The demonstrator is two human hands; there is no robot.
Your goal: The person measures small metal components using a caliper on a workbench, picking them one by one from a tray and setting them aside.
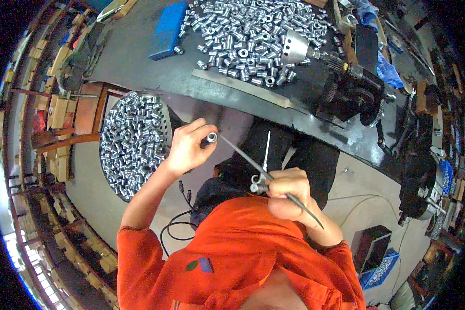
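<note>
My left hand (190, 147) is closed around a small shiny metal bushing (211, 138), its hollow end turned toward the right. In my closed right hand (290, 192) lies a long, dark, tapered file (248, 159). Its narrow tip comes close to the bushing's open end, and I cannot tell whether they touch. The file's other end sticks out past the right wrist. Beside the right fingers are a cylindrical metal piece (258, 187) and a thin bright rod (267, 150) pointing away from me; how they are held is unclear.
A perforated round basket (165, 121) full of metal bushings stands at the left. More bushings (248, 39) are heaped on the dark workbench (124, 62), near a blue box (169, 30), a flat metal bar (243, 88) and a dark machine (354, 93). Black cables (175, 225) hang below.
</note>
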